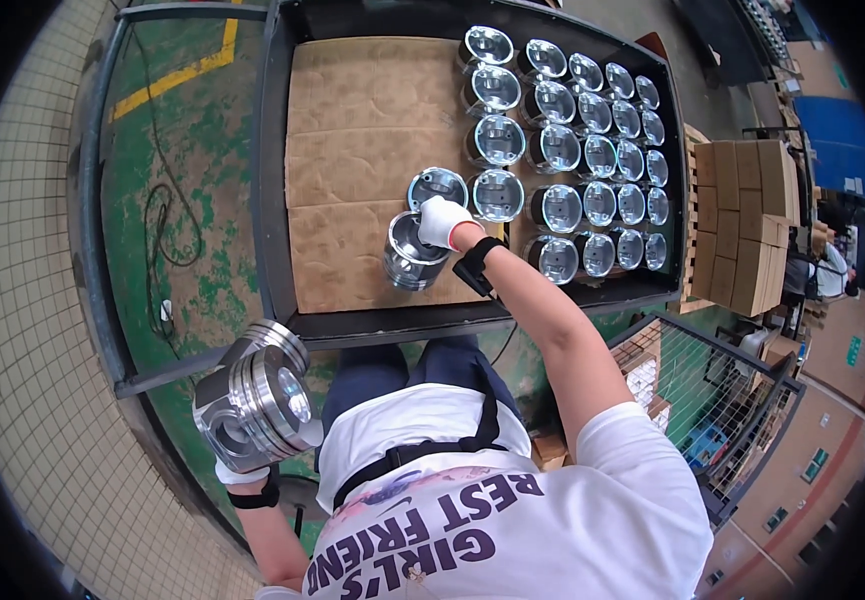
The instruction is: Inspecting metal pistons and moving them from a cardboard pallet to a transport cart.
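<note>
My left hand, in a white glove, is closed on a silver piston held up outside the near left corner of the crate. A second piston sits against it, and how that one is supported is partly hidden. My right hand, also gloved, reaches into the crate with its fingers curled at the rims of two pistons. The nearer piston tilts beside the palm; the farther piston lies under the fingertips. Which of these the fingers grip hardest is hard to see.
Rows of upright pistons fill the right part of the black crate. Brown cardboard lines its floor at left. A metal rail runs along the left. Stacked cartons and a wire cage stand at right.
</note>
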Demonstrator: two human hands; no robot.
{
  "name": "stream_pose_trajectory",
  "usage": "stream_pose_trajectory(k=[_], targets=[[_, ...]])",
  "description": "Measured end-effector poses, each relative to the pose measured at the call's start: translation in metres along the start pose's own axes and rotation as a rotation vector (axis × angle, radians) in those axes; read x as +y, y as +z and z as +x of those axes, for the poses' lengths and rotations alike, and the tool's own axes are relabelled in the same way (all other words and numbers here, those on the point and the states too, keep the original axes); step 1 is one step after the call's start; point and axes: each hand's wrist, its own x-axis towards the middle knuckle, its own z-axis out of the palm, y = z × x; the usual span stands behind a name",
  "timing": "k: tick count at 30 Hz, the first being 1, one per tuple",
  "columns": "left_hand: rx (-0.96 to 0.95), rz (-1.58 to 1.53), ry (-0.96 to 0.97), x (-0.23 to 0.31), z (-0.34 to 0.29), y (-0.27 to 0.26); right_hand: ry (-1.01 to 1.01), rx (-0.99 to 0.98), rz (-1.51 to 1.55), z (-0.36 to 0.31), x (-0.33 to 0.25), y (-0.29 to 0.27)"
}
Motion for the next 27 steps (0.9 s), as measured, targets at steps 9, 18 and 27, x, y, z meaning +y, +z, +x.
stream_pose_trajectory(k=[9,18,27], targets=[[0.04,0.132,-0.005,0.008,0.012,-0.011,0.01,0.065,0.029,0.011,0.005,0.013],[-0.026,0.244,0.027,0.064,0.051,0.038,0.084,0.148,0.114,0.006,0.02,0.038],[-0.132,0.476,0.107,0.067,0.085,0.055,-0.078,0.419,0.017,-0.09,0.024,0.02]])
